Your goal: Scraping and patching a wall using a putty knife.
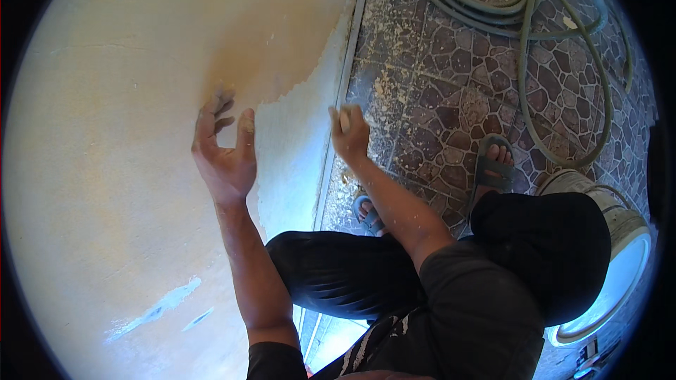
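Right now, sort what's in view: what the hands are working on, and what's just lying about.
In use:
- wall, touched by left hand
- small pale piece, gripped in right hand near the wall's foot

Lying about:
- coiled hose
- white bucket
- paint flakes on tiled floor

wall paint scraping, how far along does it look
Done: the wall is mostly bare and tan, and flakes litter the tiled floor. In hand: the left hand rests by the paint edge; the right hand grips a small pale object. Left: the white patch near the baseboard, plus small streaks lower down.
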The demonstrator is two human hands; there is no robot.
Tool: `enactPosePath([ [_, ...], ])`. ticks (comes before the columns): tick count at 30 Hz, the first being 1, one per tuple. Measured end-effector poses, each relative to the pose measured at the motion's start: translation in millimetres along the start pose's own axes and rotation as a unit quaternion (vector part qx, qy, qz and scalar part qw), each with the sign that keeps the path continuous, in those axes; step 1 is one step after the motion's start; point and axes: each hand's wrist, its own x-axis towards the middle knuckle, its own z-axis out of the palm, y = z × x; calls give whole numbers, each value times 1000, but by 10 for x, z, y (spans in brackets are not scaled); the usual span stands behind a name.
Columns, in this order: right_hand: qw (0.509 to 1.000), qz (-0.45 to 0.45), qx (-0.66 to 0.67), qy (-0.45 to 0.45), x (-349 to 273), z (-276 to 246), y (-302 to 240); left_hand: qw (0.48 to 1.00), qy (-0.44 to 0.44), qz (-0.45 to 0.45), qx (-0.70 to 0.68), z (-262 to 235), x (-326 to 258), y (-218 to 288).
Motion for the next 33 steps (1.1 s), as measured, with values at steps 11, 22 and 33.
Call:
enactPosePath([
  [11, 861, 160, 483, 9, 533, 38, -703, 998, 39, 20, 45, 0, -21, -176],
  [22, 952, 179, 248, -17, 1139, -321, -260, 997, 46, 42, 46, 62, 0, -130],
  [33, 972, 113, 203, 19, 1202, -180, -312, 993, 85, 36, 67, 93, 27, -204],
])
